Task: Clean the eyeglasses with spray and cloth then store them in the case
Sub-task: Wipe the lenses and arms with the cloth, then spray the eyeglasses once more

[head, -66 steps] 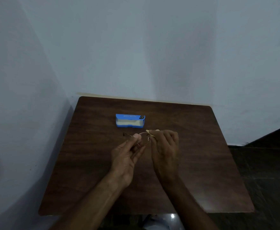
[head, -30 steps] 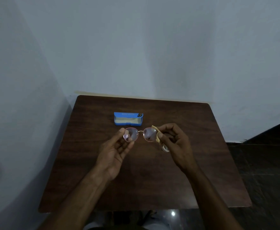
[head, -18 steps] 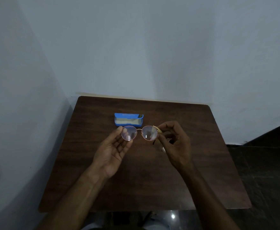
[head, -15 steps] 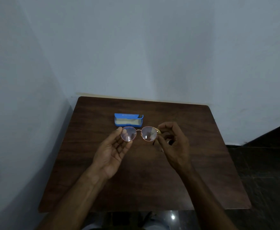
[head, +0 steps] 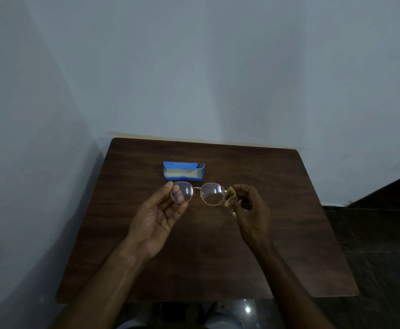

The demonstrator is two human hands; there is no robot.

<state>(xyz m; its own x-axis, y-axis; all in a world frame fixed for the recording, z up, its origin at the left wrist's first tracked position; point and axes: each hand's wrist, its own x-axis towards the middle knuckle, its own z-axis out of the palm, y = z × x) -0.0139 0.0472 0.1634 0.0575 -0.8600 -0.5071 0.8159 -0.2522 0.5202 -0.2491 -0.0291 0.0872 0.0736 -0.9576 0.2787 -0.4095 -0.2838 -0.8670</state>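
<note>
Round eyeglasses (head: pixel 197 193) with a thin pinkish-gold frame are held up above the dark wooden table (head: pixel 289 233), lenses facing me. My left hand (head: pixel 157 217) pinches the frame's left edge, fingers showing through the left lens. My right hand (head: pixel 251 210) grips the right edge together with a bunched yellow cloth (head: pixel 230 198). Behind the glasses lies the blue case (head: pixel 183 171), open, with a pale lining showing. No spray bottle is in view.
The table stands in a corner of pale blue-grey walls. Its right and near edges drop to a dark tiled floor (head: pixel 372 233).
The glasses went from being rubbed between both hands to held spread out, lenses facing me. In the last half second the hands barely moved.
</note>
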